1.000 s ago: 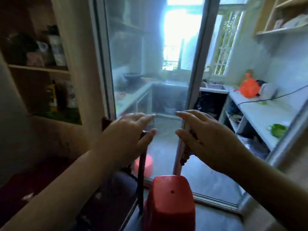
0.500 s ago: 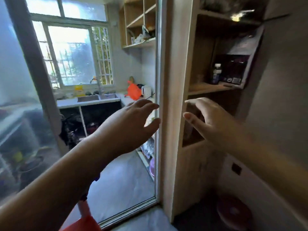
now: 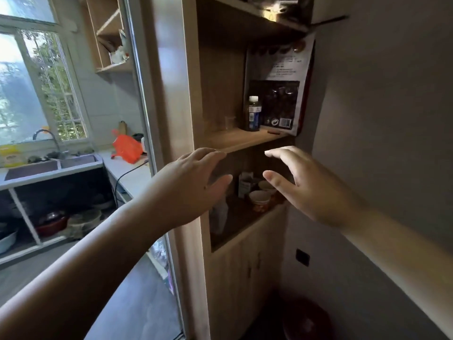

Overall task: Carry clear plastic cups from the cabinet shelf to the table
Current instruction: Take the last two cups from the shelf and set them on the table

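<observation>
A tall wooden cabinet stands in front of me with open shelves. On its middle shelf a clear plastic cup stands faintly visible, left of a dark bottle with a white cap. My left hand and my right hand are both raised in front of the lower shelf, just below the middle shelf's edge. Their fingers are spread and they hold nothing. The table is not in view.
The lower shelf holds two paper cups, a small carton and a clear bag. A large printed package leans at the shelf's back. A glass sliding door is at left, with a kitchen sink beyond. A wall is at right.
The view has swung right from the glass door to the cabinet, and moved closer. Both empty hands now sit before the shelves.
</observation>
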A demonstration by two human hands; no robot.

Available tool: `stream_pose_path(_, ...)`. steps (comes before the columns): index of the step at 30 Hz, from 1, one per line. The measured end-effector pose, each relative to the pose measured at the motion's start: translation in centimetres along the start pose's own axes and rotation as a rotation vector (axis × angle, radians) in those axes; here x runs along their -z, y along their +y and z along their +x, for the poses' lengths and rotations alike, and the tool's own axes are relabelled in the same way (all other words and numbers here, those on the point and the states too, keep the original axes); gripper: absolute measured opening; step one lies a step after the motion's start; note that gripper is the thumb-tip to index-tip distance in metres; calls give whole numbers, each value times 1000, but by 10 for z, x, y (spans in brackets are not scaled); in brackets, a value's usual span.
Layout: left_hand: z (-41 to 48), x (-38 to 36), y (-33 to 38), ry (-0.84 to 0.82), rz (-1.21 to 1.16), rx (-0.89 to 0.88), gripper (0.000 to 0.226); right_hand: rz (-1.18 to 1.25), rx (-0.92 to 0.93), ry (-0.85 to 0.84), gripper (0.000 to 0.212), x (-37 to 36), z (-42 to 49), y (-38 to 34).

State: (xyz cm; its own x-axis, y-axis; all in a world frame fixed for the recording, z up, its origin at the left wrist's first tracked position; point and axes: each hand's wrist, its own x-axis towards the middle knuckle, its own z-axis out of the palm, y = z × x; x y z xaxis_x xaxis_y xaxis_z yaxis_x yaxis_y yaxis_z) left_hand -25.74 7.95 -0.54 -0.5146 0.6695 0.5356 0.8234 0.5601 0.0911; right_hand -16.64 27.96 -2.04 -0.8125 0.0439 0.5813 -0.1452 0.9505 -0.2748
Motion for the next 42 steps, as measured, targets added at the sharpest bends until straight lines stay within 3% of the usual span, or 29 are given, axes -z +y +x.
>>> stream_pose_path(8, 72, -43, -9, -21, 12, -22, 52, 11, 36, 1, 50, -9, 45, 68)
stream_pose_path(16, 140, -93, -17, 5, 71, 82, 52, 113, 127, -54, 48, -38, 127, 154)
stream_pose_path(23, 213, -138, -36, 34, 112, 190, 54, 47, 327, -67, 50, -63, 222, 236)
stream_pose_path(27, 254, -158, -50, 14, 231, 294, 70, 98, 389, -88, 49, -77, 262, 263)
stream_pose_path(32, 301, -177, -73, -90, 330, 522, 67, 115, 402, -180, 48, -105, 321, 288)
stream_pose_path(42, 352, -201, -117, -53, 437, 692, 66, 113, 440, -168, 48, -161, 402, 308)
